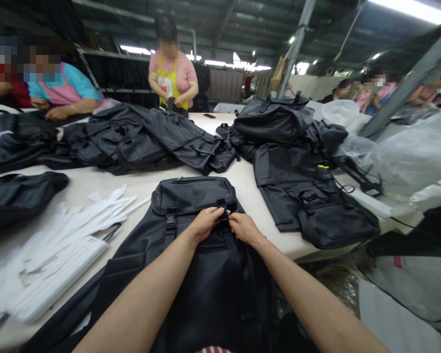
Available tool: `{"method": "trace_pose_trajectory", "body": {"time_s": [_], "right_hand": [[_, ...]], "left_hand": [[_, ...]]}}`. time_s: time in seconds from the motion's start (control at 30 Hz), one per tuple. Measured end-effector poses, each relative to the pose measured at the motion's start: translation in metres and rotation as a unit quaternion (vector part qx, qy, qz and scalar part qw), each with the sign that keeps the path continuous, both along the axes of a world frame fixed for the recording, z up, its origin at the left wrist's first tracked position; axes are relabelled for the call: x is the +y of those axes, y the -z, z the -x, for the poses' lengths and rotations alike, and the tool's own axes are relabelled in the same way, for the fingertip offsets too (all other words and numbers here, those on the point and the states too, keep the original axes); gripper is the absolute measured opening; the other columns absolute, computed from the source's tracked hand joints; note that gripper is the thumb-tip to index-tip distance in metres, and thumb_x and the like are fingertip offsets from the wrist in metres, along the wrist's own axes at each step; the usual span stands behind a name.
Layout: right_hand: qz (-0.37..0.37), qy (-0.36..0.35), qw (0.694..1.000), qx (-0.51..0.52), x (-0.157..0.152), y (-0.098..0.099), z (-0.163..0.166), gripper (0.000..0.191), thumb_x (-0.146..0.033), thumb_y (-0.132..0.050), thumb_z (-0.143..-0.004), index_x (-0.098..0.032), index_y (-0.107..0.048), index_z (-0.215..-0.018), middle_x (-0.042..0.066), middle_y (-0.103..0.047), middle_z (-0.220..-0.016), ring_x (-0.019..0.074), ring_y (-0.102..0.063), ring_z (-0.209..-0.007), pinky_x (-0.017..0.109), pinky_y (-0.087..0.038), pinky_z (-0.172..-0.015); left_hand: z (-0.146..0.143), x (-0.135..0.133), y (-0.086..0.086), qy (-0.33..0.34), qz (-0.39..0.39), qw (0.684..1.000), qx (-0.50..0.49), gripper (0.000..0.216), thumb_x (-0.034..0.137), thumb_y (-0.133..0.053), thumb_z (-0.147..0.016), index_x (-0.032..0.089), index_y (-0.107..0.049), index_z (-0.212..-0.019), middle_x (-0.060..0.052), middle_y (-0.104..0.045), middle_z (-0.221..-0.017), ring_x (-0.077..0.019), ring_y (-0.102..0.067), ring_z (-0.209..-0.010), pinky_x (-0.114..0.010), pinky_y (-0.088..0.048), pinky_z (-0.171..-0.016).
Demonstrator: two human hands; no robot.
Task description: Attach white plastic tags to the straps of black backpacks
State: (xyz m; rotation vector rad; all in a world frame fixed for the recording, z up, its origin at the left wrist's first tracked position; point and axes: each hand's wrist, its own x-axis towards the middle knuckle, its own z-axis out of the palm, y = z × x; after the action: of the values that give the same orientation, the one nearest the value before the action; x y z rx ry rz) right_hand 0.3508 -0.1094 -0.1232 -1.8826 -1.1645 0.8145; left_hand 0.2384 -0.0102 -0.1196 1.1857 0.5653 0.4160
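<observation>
A black backpack lies in front of me, its top flap turned away from me. On the flap's left strap sits a fastened side-release buckle. My left hand pinches the right strap's buckle, its thumb and fingertips closed at the flap's lower edge. Close beside it, my right hand grips the same buckle from the right with bent fingers. Fingertips cover much of this buckle, so whether it is fastened cannot be seen.
White paper strips are heaped at the left. Black bags are piled across the table behind, and another black backpack lies to the right. Clear plastic bags stand at the far right. A person in a yellow apron stands opposite.
</observation>
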Motion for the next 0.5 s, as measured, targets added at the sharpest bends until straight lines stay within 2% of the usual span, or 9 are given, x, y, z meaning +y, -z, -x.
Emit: {"method": "trace_pose_trajectory", "body": {"time_s": [0.17, 0.3, 0.4, 0.5], "right_hand": [[-0.005, 0.006, 1.0, 0.019, -0.002, 0.008, 0.001, 0.016, -0.018, -0.042, -0.077, -0.017, -0.058, -0.075, -0.006, -0.052, -0.053, 0.0055, -0.046, -0.038, 0.016, -0.035, -0.04], [-0.001, 0.021, 1.0, 0.013, -0.004, 0.008, -0.004, 0.022, -0.014, -0.038, -0.077, -0.016, -0.058, -0.087, -0.004, -0.059, -0.062, 0.0059, -0.051, -0.041, 0.017, -0.038, -0.044], [-0.017, 0.06, 0.998, -0.027, -0.009, 0.004, -0.005, 0.028, -0.013, -0.037, -0.078, -0.017, -0.054, -0.099, -0.002, -0.061, -0.071, 0.007, -0.054, -0.049, 0.02, -0.042, -0.054], [-0.016, 0.052, 0.992, -0.116, -0.015, -0.003, 0.002, 0.016, -0.02, -0.044, -0.079, -0.019, -0.058, -0.088, 0.0, -0.062, -0.075, 0.0105, -0.057, -0.062, 0.023, -0.042, -0.064]], "left_hand": [[0.002, -0.002, 0.001, -0.012, -0.106, 0.992, 0.072, 0.028, 0.04, -0.062, -0.07, 0.012, -0.063, -0.071, 0.0, -0.062, -0.062, -0.0112, -0.052, -0.056, -0.023, -0.037, -0.056], [0.003, -0.005, 0.002, -0.043, -0.194, 0.972, 0.125, 0.018, 0.032, -0.065, -0.064, 0.014, -0.062, -0.062, 0.004, -0.056, -0.055, -0.0111, -0.048, -0.056, -0.023, -0.032, -0.054], [0.001, -0.005, 0.002, -0.041, -0.223, 0.963, 0.146, 0.014, 0.029, -0.064, -0.064, 0.015, -0.062, -0.063, 0.004, -0.055, -0.057, -0.011, -0.047, -0.057, -0.022, -0.032, -0.054], [-0.001, -0.003, 0.002, -0.027, -0.228, 0.959, 0.163, 0.018, 0.031, -0.061, -0.066, 0.015, -0.058, -0.059, 0.005, -0.05, -0.051, -0.0098, -0.043, -0.051, -0.022, -0.03, -0.05]]}}
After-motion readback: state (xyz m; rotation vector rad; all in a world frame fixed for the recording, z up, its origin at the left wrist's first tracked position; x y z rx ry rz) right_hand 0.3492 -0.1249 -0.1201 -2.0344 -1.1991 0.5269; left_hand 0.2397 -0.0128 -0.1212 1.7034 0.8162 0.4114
